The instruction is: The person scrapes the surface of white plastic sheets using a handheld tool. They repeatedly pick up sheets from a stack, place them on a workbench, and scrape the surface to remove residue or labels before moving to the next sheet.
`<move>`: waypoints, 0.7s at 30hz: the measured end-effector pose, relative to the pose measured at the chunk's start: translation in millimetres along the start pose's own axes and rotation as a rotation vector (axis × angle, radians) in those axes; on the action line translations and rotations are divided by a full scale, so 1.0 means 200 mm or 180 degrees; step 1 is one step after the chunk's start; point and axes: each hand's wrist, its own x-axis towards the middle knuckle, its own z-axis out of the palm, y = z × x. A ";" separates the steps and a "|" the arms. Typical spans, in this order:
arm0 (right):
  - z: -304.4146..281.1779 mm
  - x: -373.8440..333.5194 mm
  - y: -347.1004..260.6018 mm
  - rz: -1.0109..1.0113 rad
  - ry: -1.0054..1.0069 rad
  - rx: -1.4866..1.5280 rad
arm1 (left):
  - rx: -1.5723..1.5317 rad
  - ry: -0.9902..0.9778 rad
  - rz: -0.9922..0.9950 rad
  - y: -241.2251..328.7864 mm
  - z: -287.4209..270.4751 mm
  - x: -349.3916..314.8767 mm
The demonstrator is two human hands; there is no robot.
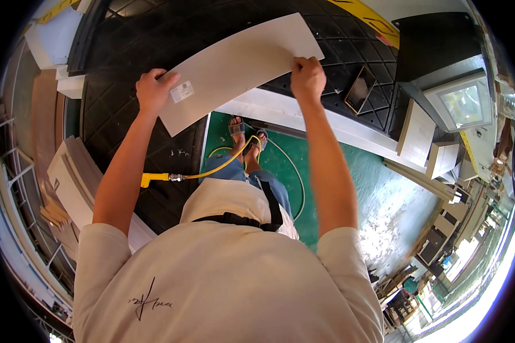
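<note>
The pale rectangular panel (246, 54) spans the two hands above the black padded worktop (171, 151), slanting up from lower left to upper right; whether any of it rests on the padding, I cannot tell. The left hand (154, 91) closes on the left end, its thumb laid over the upper face just beside the white label (182, 91), while the right hand (308, 80) has its fingers curled tight on the near long edge, close to the right end. The fingertips under the panel are hidden, so how far they reach beneath is not clear. With a piece this long and thin, a firm but unforced hold near both ends seems best — raise or lower the two hands together, so that it neither twists nor loads one corner. The left thumb does well to bear on bare board rather than rub the label. Toward the right, the dark-rimmed rectangular frame (360, 90) lies on the worktop near the right hand, so a swing that way calls for clearance. The yellow air gun (154, 179) and its yellow hose (217, 170) sit nearer the body — worth minding with forearms and feet.
</note>
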 end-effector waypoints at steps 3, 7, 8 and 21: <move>0.12 -0.29 -0.18 -0.0434 0.0005 0.0152 | 0.0155 0.0131 -0.0103 0.07 0.05 -0.02; 0.21 -0.70 -0.89 -0.0661 -0.0991 0.0584 | 0.0334 -0.0050 -0.0394 -0.02 -0.02 0.02; 0.24 -0.77 -0.97 -0.0867 -0.1072 0.0649 | 0.0337 -0.0303 -0.0530 -0.01 -0.04 0.04; 0.08 -0.43 -0.46 -0.0577 -0.0362 0.0291 | 0.0460 -0.0657 -0.0810 0.12 -0.08 0.07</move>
